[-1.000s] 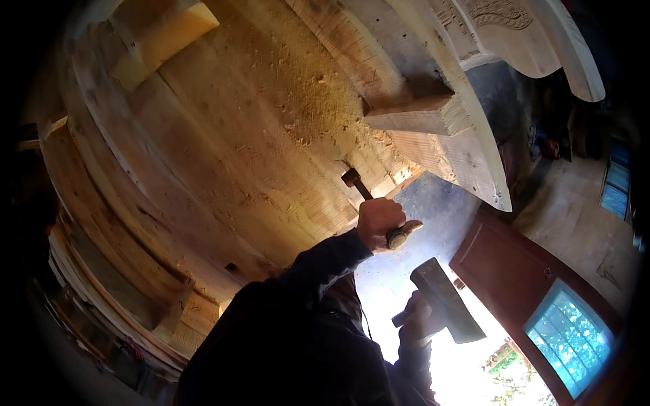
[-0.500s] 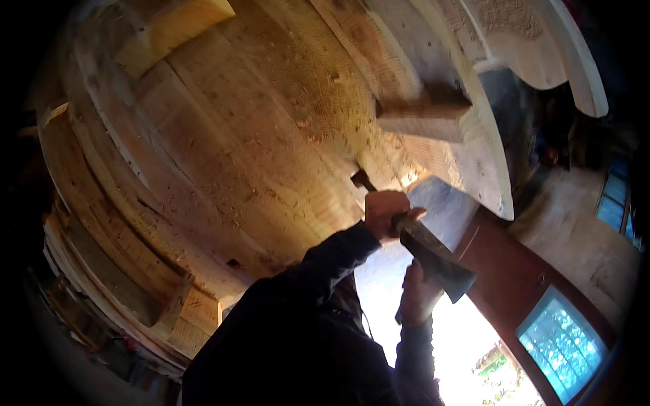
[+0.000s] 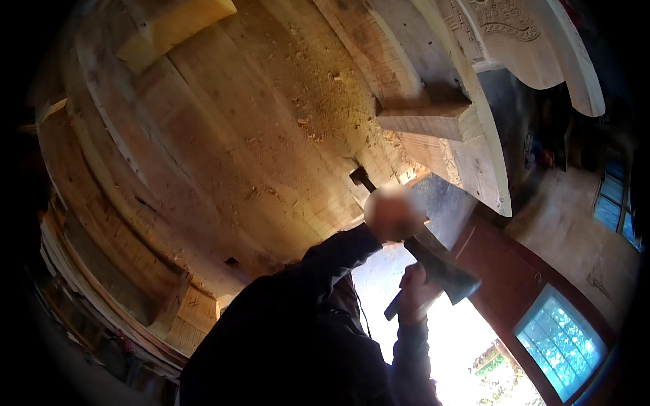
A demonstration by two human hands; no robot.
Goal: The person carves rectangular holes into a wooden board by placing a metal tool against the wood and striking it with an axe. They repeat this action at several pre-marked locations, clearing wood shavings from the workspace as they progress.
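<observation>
My left hand (image 3: 393,214), blurred, is closed round a chisel with a narrow dark shaft (image 3: 367,181). The chisel's far end reaches a small dark square hole (image 3: 356,174) in the plank surface (image 3: 271,169). My right hand (image 3: 416,296) grips the short handle of an axe, and its dark wedge-shaped head (image 3: 443,269) lies just beyond the left hand. The narrow end of the head is close to the left hand; whether it touches the chisel I cannot tell. Wood chips (image 3: 311,128) lie scattered on the planks.
A thick wooden block (image 3: 426,125) stands out at the upper right, and another block (image 3: 176,30) at the upper left. Curved boards (image 3: 95,196) run along the left. A second square hole (image 3: 232,262) shows lower down. Carved wood (image 3: 508,20) and a red-brown door (image 3: 497,254) with a window are at right.
The axe head has shifted slightly down and to the right. More of the axe handle's end shows below my right hand. My left hand has stayed nearly in place at the hole.
</observation>
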